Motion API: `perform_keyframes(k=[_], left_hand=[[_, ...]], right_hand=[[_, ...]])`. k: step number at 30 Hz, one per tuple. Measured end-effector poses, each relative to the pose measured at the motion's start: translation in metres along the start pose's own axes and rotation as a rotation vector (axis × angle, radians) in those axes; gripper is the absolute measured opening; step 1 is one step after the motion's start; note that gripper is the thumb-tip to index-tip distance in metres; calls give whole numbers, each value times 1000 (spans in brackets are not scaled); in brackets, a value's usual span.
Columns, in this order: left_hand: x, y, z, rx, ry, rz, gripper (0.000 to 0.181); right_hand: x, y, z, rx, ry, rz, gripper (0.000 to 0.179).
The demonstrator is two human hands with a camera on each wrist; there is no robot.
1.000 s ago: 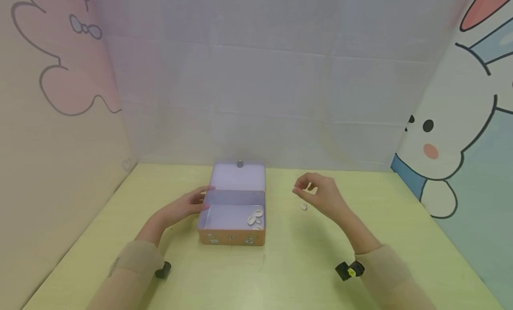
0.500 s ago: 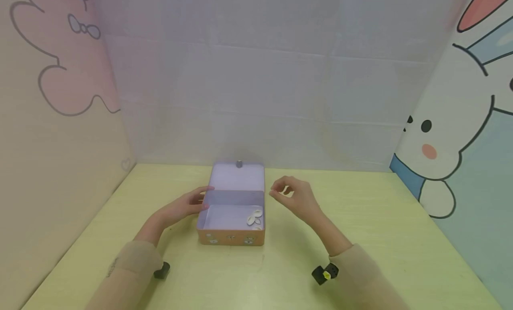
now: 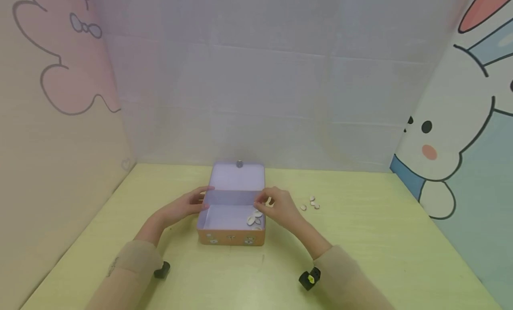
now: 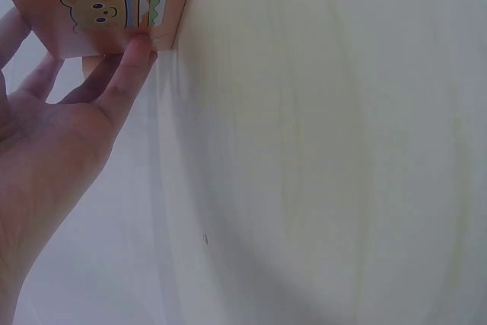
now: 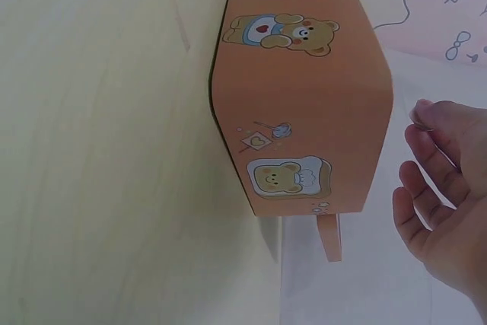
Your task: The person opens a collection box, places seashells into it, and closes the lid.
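An orange tin box (image 3: 236, 237) with bear drawings and a pale lilac inside stands with its lid (image 3: 237, 176) folded back. My left hand (image 3: 186, 206) holds its back left corner, the thumb at the rim; in the left wrist view a fingertip (image 4: 138, 47) lies against the outer wall. Over the right rim, my right hand (image 3: 280, 206) pinches a small pale shell (image 5: 418, 118) between thumb and forefinger, its other fingers loosely bent. Below those fingertips, several white shells (image 3: 251, 220) lie in the box's right part, partly overlapped by the hand in the head view.
Several more small shells (image 3: 313, 203) lie in a loose group on the yellow-green table (image 3: 372, 230), right of the box. A pale sheet (image 3: 280, 87) hangs behind the table. Printed panels with a pink figure (image 3: 80, 78) and a rabbit (image 3: 445, 145) close off the sides.
My right hand has moved left and down from above the table to the box's right side. The table shells behind it now show. My left hand and the box have stayed put.
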State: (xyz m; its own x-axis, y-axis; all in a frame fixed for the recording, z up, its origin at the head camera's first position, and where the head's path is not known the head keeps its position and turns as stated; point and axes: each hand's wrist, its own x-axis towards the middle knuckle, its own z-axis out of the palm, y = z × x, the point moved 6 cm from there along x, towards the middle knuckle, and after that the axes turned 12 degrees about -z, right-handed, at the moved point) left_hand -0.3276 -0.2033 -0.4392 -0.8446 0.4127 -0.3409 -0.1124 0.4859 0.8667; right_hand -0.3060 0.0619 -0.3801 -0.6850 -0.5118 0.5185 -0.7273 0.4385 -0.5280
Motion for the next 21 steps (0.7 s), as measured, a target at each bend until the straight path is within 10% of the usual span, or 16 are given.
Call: perform_keyframes(k=[21], left_hand=[[3, -4, -1, 2, -3, 0, 59]], right_hand=[[9, -4, 19, -11, -59, -21, 8]])
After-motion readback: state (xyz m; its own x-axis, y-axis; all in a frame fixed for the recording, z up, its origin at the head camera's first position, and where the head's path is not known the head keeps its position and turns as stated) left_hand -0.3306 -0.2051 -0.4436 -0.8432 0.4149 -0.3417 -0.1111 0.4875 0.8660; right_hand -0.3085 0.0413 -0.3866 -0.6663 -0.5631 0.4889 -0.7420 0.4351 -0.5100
